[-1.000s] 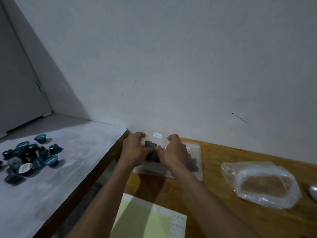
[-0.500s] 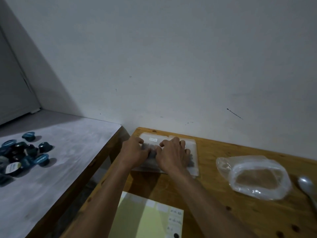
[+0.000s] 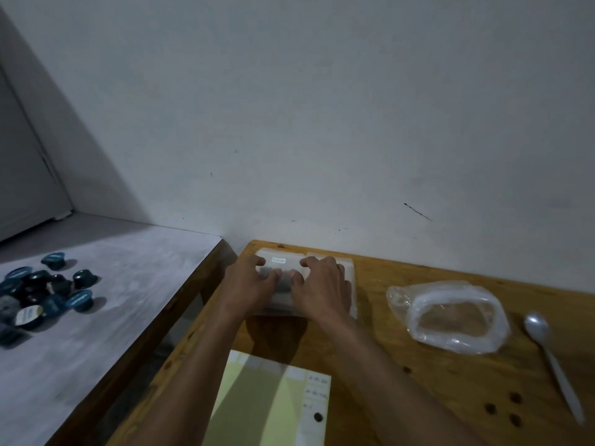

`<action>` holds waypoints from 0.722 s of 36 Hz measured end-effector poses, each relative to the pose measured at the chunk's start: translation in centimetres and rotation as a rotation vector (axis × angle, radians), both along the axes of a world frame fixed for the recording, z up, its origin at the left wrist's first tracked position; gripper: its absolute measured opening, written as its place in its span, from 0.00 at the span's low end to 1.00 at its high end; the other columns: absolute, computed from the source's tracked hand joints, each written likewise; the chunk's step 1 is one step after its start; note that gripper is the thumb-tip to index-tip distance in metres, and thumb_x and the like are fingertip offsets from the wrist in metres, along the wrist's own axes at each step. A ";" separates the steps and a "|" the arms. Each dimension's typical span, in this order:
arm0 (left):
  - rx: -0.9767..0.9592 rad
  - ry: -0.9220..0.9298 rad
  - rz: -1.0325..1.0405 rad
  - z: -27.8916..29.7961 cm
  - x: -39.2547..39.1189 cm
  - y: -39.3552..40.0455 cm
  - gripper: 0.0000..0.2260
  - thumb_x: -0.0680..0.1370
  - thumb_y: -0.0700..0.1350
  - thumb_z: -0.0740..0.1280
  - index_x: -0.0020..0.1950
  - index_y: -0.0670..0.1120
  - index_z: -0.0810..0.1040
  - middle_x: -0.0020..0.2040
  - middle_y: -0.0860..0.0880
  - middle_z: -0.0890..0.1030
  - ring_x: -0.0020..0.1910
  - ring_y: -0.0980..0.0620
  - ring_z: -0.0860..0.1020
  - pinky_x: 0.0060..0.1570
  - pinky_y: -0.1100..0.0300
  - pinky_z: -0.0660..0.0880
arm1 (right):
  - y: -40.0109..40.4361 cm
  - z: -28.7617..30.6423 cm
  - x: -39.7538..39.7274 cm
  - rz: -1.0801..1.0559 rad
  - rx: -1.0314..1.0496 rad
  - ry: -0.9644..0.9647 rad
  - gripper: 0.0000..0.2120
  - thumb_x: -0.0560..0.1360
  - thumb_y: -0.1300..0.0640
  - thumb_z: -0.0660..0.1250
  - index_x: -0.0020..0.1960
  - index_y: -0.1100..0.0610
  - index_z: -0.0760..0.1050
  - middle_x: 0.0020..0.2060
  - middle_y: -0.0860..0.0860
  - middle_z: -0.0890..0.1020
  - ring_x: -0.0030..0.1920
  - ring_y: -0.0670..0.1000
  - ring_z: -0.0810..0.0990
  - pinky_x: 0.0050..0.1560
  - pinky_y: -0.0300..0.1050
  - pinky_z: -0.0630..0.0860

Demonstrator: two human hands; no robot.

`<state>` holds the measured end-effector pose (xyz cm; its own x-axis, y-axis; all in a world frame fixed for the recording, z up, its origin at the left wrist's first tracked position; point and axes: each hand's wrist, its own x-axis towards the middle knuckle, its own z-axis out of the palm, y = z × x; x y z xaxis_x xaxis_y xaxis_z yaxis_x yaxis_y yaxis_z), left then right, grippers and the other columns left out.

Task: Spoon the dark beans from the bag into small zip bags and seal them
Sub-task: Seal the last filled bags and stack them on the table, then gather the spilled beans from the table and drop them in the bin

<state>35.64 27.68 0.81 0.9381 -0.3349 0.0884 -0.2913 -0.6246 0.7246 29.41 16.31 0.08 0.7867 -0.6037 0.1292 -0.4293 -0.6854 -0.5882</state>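
Observation:
A small zip bag (image 3: 279, 265) with dark beans inside and a white label lies on a stack of flat zip bags (image 3: 350, 284) at the back left corner of the wooden table (image 3: 418, 381). My left hand (image 3: 249, 286) and my right hand (image 3: 322, 289) lie palm down on it side by side. Their curled fingers meet over the beans and the thumbs point toward the wall, holding the bag down. A crumpled clear plastic bag (image 3: 450, 313) lies open to the right. A silver spoon (image 3: 547, 346) rests beyond it.
A pale green sheet with a label strip (image 3: 273, 400) lies on the table in front of me. A grey-white counter (image 3: 112, 300) to the left carries several dark teal capsules (image 3: 48, 294). The wall stands right behind the table. A gap separates counter and table.
Both hands have lowered the small bag from upright in the air onto the stack and now hold it flat. The view has tilted down, bringing the spoon into sight.

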 end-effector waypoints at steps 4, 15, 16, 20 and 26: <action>0.004 -0.057 0.011 0.8 -1.6 -0.1 0.24 0.78 0.55 0.70 0.69 0.44 0.75 0.69 0.43 0.77 0.64 0.43 0.77 0.60 0.50 0.76 | -0.5 0.8 -2.4 0.018 0.019 -0.038 0.20 0.80 0.45 0.64 0.70 0.48 0.72 0.68 0.51 0.73 0.67 0.53 0.71 0.62 0.50 0.74; -0.080 -0.138 -0.177 2.3 -10.5 -5.0 0.22 0.78 0.55 0.70 0.68 0.46 0.77 0.69 0.46 0.77 0.66 0.47 0.75 0.59 0.55 0.72 | -4.9 3.0 -16.1 -0.028 0.053 -0.185 0.16 0.79 0.50 0.67 0.66 0.49 0.75 0.61 0.48 0.77 0.58 0.49 0.77 0.57 0.49 0.79; -0.088 -0.139 -0.201 2.3 -11.6 -5.6 0.22 0.78 0.55 0.70 0.68 0.47 0.77 0.69 0.46 0.77 0.66 0.47 0.75 0.58 0.55 0.72 | -5.6 3.0 -17.4 -0.054 0.050 -0.194 0.15 0.78 0.51 0.67 0.65 0.49 0.76 0.60 0.47 0.78 0.57 0.48 0.77 0.55 0.47 0.79; -0.096 -0.137 -0.262 2.0 -15.6 -6.6 0.21 0.77 0.54 0.71 0.68 0.48 0.77 0.67 0.47 0.79 0.65 0.49 0.76 0.57 0.56 0.72 | -8.7 2.6 -22.6 -0.124 0.043 -0.179 0.12 0.79 0.55 0.67 0.62 0.52 0.79 0.57 0.47 0.81 0.51 0.44 0.78 0.45 0.32 0.72; -0.052 -0.156 -0.258 -0.2 -20.9 -5.0 0.19 0.78 0.53 0.70 0.67 0.50 0.77 0.66 0.50 0.78 0.64 0.50 0.76 0.60 0.56 0.73 | -11.3 -0.3 -28.1 -0.261 0.087 -0.171 0.08 0.78 0.59 0.67 0.57 0.53 0.80 0.49 0.48 0.84 0.43 0.41 0.77 0.37 0.25 0.66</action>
